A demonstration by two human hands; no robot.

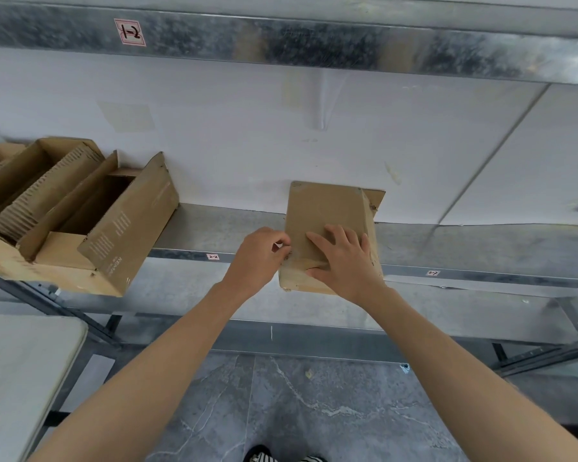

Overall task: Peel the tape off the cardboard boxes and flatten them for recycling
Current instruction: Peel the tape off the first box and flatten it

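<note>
Shelf point(221, 228) holds open boxes point(127, 228) left of small box point(324, 208).

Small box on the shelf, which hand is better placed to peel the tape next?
Probably left: the left hand pinches at the tape by the left edge of the small box, while the right hand lies spread on top, steadying it.

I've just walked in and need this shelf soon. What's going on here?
A person is working on a small closed cardboard box that sits at the front edge of the metal shelf. The right-hand grip presses flat on its top to steady it, while the left-hand grip pinches at the tape on the box's left edge. The tape looks barely lifted, and the box is not yet flattened. A larger open box with corrugated inserts sits further left on the same shelf, untouched.
</note>
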